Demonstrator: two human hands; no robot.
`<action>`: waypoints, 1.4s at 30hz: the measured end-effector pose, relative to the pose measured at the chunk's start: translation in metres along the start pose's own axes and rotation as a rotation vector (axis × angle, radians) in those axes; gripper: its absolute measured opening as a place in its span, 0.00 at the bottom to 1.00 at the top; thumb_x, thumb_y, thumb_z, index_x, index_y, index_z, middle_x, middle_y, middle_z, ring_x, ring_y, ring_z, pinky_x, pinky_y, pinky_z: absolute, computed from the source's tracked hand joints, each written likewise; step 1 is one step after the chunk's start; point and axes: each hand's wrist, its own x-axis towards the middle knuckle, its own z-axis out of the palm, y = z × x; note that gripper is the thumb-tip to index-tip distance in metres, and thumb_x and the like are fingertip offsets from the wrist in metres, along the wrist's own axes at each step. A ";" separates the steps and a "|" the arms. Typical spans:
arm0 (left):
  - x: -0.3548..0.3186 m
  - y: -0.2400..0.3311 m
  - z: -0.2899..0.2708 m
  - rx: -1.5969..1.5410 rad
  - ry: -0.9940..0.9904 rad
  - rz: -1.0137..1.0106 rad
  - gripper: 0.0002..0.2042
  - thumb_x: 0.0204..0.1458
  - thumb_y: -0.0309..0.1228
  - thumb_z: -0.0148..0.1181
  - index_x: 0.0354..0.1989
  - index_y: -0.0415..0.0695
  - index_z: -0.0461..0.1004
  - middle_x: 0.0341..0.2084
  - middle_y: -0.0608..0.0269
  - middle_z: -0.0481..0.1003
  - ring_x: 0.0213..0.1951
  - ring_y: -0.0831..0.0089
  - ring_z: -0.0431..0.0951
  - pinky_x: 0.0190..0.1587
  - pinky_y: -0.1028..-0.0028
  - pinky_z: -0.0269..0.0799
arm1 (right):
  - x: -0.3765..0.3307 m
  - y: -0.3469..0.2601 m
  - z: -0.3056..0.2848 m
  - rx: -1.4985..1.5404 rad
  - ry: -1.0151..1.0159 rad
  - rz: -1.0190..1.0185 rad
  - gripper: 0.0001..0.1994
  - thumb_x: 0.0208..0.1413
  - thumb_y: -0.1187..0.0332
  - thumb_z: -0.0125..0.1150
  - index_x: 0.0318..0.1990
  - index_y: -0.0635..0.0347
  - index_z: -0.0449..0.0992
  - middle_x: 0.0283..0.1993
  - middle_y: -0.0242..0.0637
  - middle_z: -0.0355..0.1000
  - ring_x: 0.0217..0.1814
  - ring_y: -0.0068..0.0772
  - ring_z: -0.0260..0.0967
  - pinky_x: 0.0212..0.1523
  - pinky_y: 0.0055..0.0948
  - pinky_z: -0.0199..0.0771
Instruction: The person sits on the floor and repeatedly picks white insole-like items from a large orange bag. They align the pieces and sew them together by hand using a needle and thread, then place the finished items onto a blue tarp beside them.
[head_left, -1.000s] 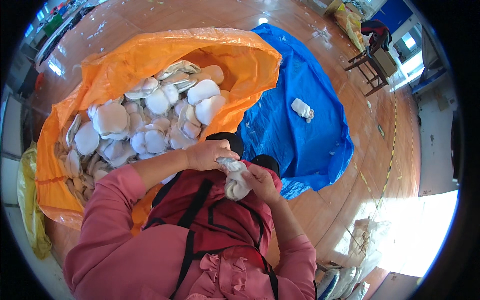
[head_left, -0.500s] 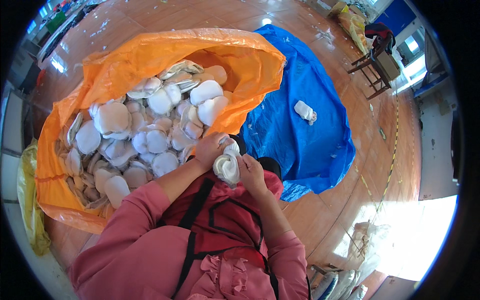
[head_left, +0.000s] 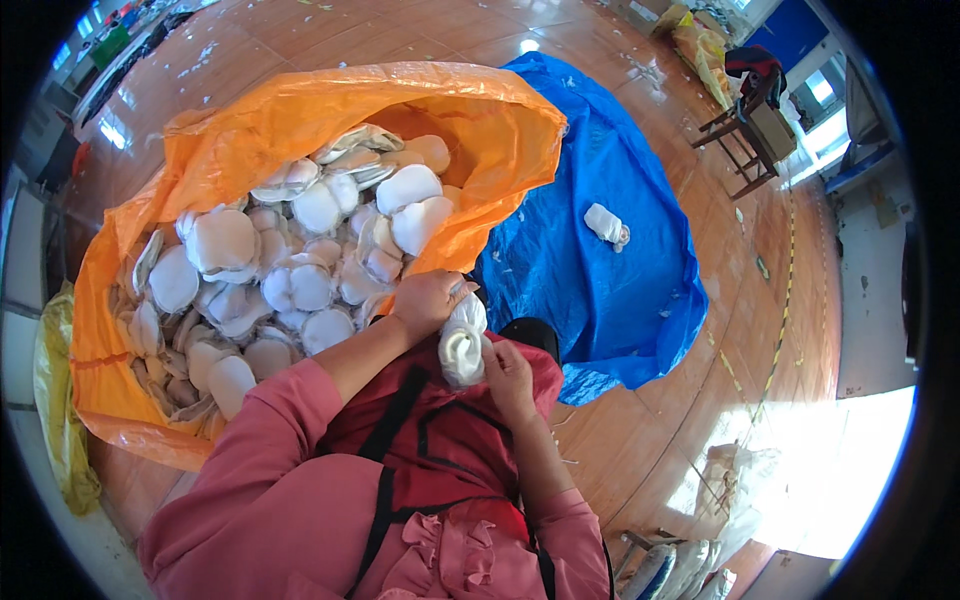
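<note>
Over my lap I hold a white rolled fabric bundle [head_left: 463, 345] between both hands. My left hand [head_left: 428, 301] is closed around its upper end. Against its lower right side, my right hand [head_left: 511, 376] pinches the fabric with bent fingers. A twist or knot shows in the middle of the bundle. To the left stands a wide-mouthed orange woven sack [head_left: 300, 95], filled with many white oval fabric pads [head_left: 222, 240]. A similar small white bundle [head_left: 606, 224] lies on a blue plastic sheet [head_left: 625, 310] to the right.
A wooden chair [head_left: 745, 135] with dark cloth on it stands at the far right, near a yellow bag [head_left: 703, 55]. Another yellow bag [head_left: 62, 400] hangs beside the sack at left. Yellow-black tape [head_left: 785, 320] runs along the tiled floor. Stacked items [head_left: 680, 570] sit at lower right.
The bundle has straightened into a longer, smoother shape below my left hand. My right hand has moved slightly down and to the right along it.
</note>
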 end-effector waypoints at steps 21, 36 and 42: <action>0.003 0.012 0.026 0.331 0.018 0.270 0.18 0.56 0.49 0.57 0.24 0.48 0.74 0.19 0.58 0.73 0.22 0.58 0.78 0.24 0.60 0.73 | 0.055 -0.031 -0.033 -0.305 -0.573 0.135 0.20 0.41 0.58 0.73 0.37 0.60 0.76 0.38 0.43 0.74 0.42 0.47 0.72 0.42 0.39 0.71; 0.018 0.009 0.036 0.331 -0.075 0.052 0.23 0.59 0.51 0.51 0.22 0.45 0.76 0.18 0.53 0.77 0.24 0.54 0.80 0.27 0.58 0.74 | 0.029 -0.001 -0.002 -0.221 -0.236 -0.122 0.13 0.37 0.68 0.71 0.29 0.61 0.72 0.33 0.44 0.65 0.39 0.48 0.66 0.38 0.42 0.68; 0.020 0.011 0.033 0.283 -0.118 -0.055 0.26 0.60 0.53 0.48 0.25 0.43 0.78 0.20 0.51 0.77 0.25 0.51 0.79 0.30 0.55 0.74 | 0.012 -0.006 0.000 -0.288 -0.120 -0.230 0.12 0.38 0.68 0.69 0.29 0.61 0.72 0.32 0.43 0.64 0.38 0.49 0.65 0.38 0.41 0.67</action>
